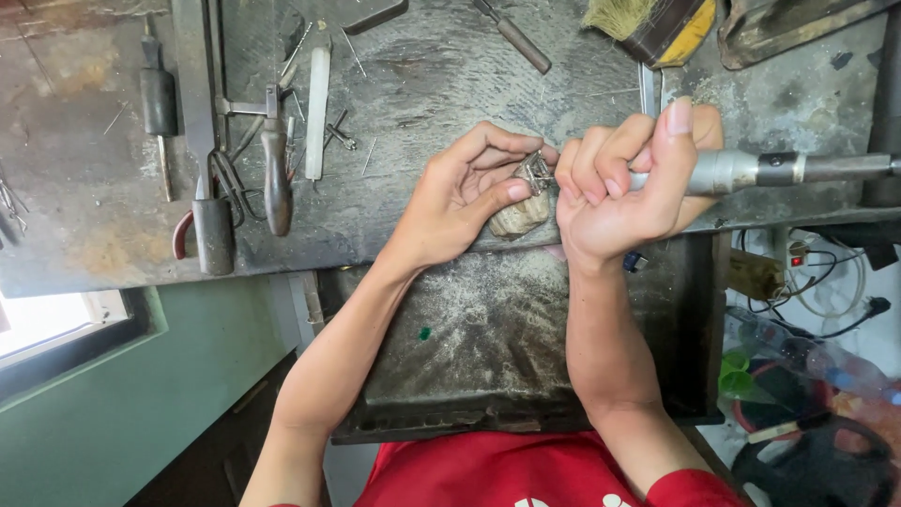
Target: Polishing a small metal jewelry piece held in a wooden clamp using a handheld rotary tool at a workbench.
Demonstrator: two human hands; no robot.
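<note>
My left hand (469,192) pinches a small silver metal piece (537,171) and rests it on a worn wooden bench peg (519,214) at the workbench's front edge. My right hand (627,178) is closed around a silver rotary tool handpiece (751,170), held like a pen. Its tip points at the metal piece and is hidden behind my fingers. The handpiece's shaft runs off to the right edge of the view.
A dusty metal workbench (413,84) carries pliers (211,221), a wooden-handled graver (276,178), a white stick (317,113), loose pins and a brush (657,23). A catch tray (488,329) full of filings sits below my hands. Cables and plastic bottles lie on the floor at right.
</note>
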